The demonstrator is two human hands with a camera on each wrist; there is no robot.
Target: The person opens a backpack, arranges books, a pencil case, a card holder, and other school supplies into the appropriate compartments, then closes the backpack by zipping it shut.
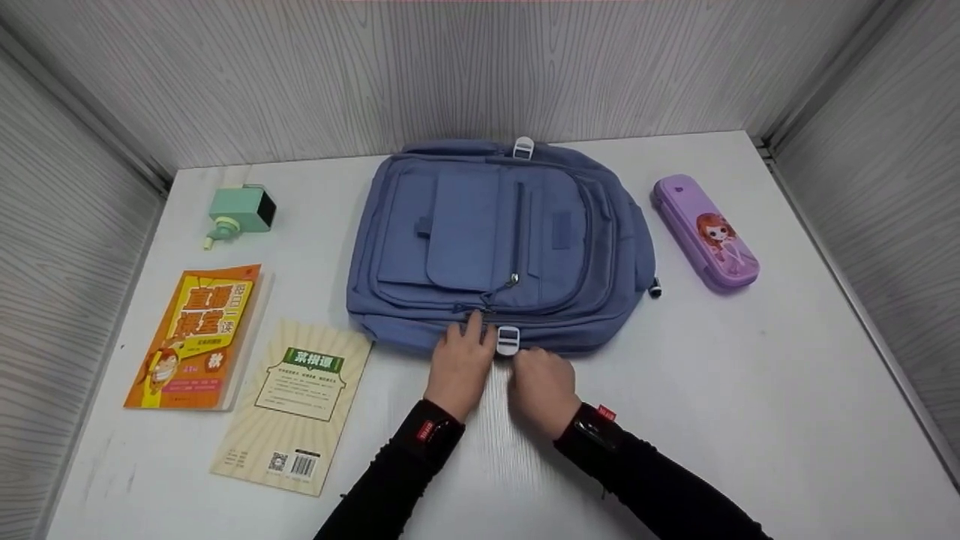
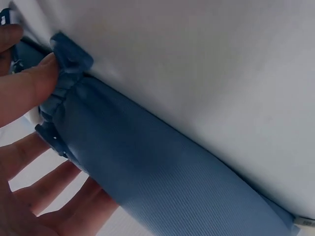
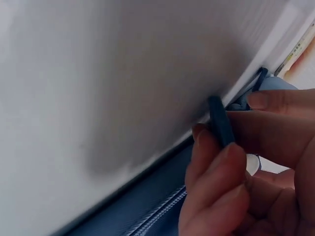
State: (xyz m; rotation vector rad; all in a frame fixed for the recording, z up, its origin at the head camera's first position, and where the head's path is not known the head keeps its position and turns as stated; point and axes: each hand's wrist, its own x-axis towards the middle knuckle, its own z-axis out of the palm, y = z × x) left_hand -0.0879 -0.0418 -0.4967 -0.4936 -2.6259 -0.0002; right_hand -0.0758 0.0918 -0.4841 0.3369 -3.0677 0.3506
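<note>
A blue backpack (image 1: 465, 225) lies flat on its back, its front pocket and zippers facing up. My left hand (image 1: 461, 367) is at its near side, left of a white buckle (image 1: 508, 341). In the left wrist view the thumb (image 2: 29, 88) presses gathered blue fabric (image 2: 61, 93) beside a strap loop, with the other fingers on its opposite side. My right hand (image 1: 546, 390) is curled just right of the buckle. Seen from the right wrist, its fingers pinch a dark blue strap end (image 3: 220, 120).
To the left lie an orange book (image 1: 195, 337), a cream book (image 1: 296, 405) touching the backpack's corner, and a green pencil sharpener (image 1: 241, 210) with a crank. A purple pencil case (image 1: 705, 232) is on the right. Grey wood-grain panels (image 1: 465, 67) border the white table (image 1: 825, 420).
</note>
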